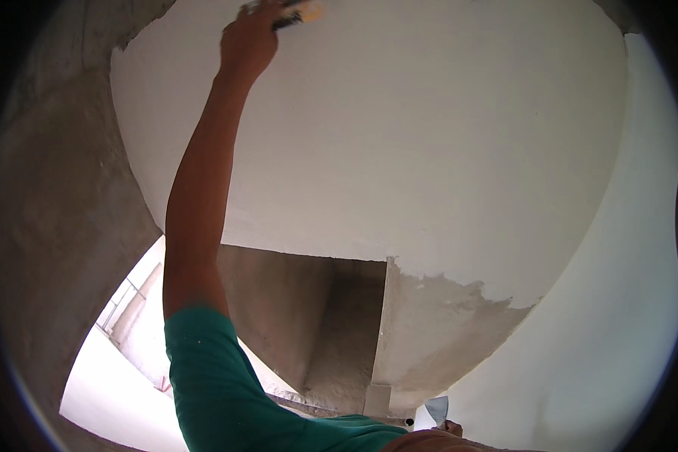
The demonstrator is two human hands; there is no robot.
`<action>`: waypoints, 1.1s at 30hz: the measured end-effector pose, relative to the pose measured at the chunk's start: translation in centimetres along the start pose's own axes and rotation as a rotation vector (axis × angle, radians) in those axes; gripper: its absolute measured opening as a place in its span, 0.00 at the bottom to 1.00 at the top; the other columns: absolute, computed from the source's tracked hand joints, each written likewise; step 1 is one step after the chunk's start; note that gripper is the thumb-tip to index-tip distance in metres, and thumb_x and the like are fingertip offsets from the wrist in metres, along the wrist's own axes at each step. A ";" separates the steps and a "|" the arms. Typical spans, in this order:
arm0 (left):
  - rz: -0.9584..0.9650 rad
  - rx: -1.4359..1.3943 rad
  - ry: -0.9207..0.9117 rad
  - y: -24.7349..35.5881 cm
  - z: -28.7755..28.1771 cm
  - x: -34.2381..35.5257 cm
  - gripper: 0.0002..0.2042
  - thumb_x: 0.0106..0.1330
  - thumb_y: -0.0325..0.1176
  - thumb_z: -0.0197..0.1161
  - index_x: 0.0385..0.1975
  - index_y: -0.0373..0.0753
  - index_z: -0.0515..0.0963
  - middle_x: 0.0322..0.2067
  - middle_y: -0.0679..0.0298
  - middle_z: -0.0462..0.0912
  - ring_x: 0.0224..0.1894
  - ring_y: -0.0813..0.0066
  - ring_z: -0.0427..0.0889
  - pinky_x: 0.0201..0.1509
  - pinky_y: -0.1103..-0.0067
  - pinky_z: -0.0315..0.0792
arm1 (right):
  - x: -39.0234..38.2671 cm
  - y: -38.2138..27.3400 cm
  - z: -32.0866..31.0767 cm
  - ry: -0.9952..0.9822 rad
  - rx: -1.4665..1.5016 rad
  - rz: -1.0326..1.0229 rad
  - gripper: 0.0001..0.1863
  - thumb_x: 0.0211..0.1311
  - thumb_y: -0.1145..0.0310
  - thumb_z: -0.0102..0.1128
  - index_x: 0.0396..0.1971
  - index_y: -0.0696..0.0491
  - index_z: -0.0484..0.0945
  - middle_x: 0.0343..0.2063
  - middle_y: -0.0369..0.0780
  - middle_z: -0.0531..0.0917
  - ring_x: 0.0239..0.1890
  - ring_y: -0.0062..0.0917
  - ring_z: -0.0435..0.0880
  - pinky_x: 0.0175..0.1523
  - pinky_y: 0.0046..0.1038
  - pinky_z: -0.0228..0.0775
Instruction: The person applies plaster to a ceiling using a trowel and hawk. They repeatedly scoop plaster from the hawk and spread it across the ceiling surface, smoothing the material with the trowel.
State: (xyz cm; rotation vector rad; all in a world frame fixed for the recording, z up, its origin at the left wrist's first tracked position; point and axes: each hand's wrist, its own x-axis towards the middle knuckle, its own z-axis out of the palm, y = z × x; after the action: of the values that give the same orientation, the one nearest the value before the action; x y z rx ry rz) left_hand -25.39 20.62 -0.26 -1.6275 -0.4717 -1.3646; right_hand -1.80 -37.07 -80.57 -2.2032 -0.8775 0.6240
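Observation:
My left hand [248,39] is raised high at the top of the view, closed round a dark tool with a yellowish part [297,16], too blurred and cut off to name exactly. It is over the broad white coated surface [429,135]; whether the tool touches it cannot be told. My left arm in a green sleeve rises across the left half. Low at right, my right hand [450,429] is closed on a putty knife with a wide metal blade [437,407], mostly hidden at the lower edge.
Bare grey concrete [60,173] lines the left. A dark recessed opening [339,316] sits below the white surface, beside a patchy grey area [437,324]. A bright opening with bars [128,301] is at lower left. A smooth white wall [595,324] runs along the right.

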 end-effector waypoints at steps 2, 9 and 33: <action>-0.461 0.029 -0.143 -0.8 -2.0 2.3 0.24 0.62 0.31 0.57 0.61 0.48 0.69 0.54 0.57 0.78 0.55 0.51 0.77 0.57 0.58 0.71 | 0.6 -0.2 -0.2 0.008 0.005 0.002 0.17 0.58 0.58 0.58 0.34 0.58 0.81 0.29 0.52 0.83 0.35 0.48 0.82 0.40 0.44 0.72; -0.806 0.081 -0.327 -0.7 0.8 11.6 0.24 0.64 0.38 0.55 0.62 0.49 0.67 0.55 0.52 0.77 0.57 0.50 0.76 0.57 0.59 0.72 | 0.5 -1.4 -0.7 0.044 0.026 0.009 0.18 0.52 0.56 0.63 0.32 0.58 0.80 0.26 0.49 0.83 0.32 0.45 0.82 0.37 0.43 0.72; -0.019 -0.029 0.154 3.3 5.2 7.5 0.17 0.61 0.22 0.50 0.51 0.35 0.74 0.48 0.48 0.79 0.53 0.51 0.78 0.56 0.58 0.70 | -0.7 -2.9 -2.2 -0.088 0.216 0.081 0.22 0.48 0.52 0.67 0.30 0.58 0.81 0.25 0.49 0.84 0.32 0.43 0.84 0.37 0.42 0.73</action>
State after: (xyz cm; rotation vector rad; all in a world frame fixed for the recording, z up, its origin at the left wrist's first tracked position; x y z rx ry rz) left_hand -17.68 21.36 5.51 -1.5309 -0.3784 -1.5047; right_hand -2.02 -36.88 -76.91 -2.0367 -0.7304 0.8211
